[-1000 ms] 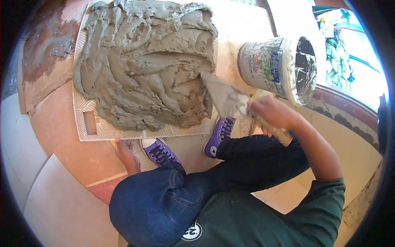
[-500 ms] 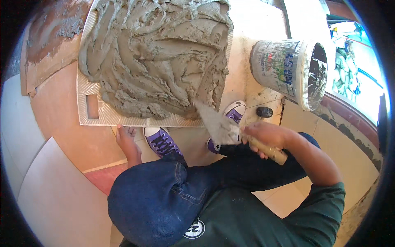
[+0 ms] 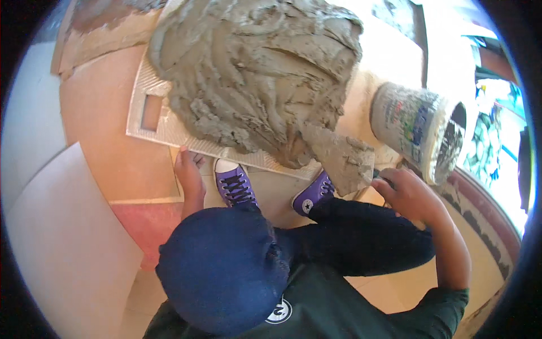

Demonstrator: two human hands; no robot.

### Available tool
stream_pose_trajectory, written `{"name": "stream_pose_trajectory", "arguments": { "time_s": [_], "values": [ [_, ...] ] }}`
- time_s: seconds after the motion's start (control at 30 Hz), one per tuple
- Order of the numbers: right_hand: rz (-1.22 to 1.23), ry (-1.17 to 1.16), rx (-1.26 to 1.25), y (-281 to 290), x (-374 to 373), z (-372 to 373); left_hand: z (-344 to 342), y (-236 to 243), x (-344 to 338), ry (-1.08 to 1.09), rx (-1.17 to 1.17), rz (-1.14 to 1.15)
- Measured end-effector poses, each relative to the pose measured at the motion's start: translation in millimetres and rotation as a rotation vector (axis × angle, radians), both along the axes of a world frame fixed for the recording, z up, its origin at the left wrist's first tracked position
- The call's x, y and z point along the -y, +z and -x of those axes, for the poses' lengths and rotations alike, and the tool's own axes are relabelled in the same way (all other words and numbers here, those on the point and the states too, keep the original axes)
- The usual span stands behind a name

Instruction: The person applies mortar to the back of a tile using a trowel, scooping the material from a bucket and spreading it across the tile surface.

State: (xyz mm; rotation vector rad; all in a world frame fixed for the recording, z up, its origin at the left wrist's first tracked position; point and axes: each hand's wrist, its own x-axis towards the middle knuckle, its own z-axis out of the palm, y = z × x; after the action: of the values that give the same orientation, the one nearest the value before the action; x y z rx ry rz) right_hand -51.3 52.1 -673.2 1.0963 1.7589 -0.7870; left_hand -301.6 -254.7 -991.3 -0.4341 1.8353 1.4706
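A trowel (image 3: 341, 160) with a mortar-coated blade is gripped in my right hand (image 3: 405, 194). Its handle is mostly hidden by my fingers. The blade's front end touches the lower right edge of a thick grey mortar layer (image 3: 254, 73). That layer covers most of a ribbed tile (image 3: 197, 143), with bare ridges along its near and left edges. A rectangular recess shows at the tile's near left corner. My left hand (image 3: 191, 174) has its bent fingers closed at the tile's near edge, beside my left purple shoe (image 3: 237, 186).
A mortar-smeared white bucket (image 3: 403, 120) stands to the right of the tile. Orange-tan tile (image 3: 113, 113) and a large pale tile (image 3: 68, 237) lie at the left. My right purple shoe (image 3: 313, 193) is close under the trowel. A rough mortar edge (image 3: 480, 219) runs along the far right.
The trowel blade has turned and now meets the mortar's lower right edge. My right hand has moved rightward. The whole view has shifted and tilted; my left hand stays at the tile's near edge.
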Motion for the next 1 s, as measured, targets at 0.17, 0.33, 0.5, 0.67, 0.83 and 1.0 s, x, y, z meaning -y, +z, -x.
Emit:
{"name": "stream_pose_trajectory", "arguments": {
  "time_s": [0.17, 0.33, 0.5, 0.67, 0.83, 1.0],
  "values": [
    [0.088, -0.329, -0.181, -32, -20, 22, 1, -2, 0, 0.033, 0.008, -0.058],
    [0.293, -0.921, -0.358, -83, -26, 78, -4, 7, 1, 0.045, 0.019, -0.041],
    [0.384, -0.859, -0.211, -110, 3, 100, -6, 18, -9, 0.103, 0.053, -0.067],
    [0.527, -0.674, -0.163, -110, 26, 114, -3, 17, 3, 0.096, 0.04, -0.094],
    [0.633, -0.475, -0.085, -107, 48, 147, 0, 25, 1, 0.068, 0.033, -0.109],
    [0.077, 0.484, -0.395, -89, 31, 144, -1, 20, 11, 0.104, 0.045, -0.109]
  ]
}}
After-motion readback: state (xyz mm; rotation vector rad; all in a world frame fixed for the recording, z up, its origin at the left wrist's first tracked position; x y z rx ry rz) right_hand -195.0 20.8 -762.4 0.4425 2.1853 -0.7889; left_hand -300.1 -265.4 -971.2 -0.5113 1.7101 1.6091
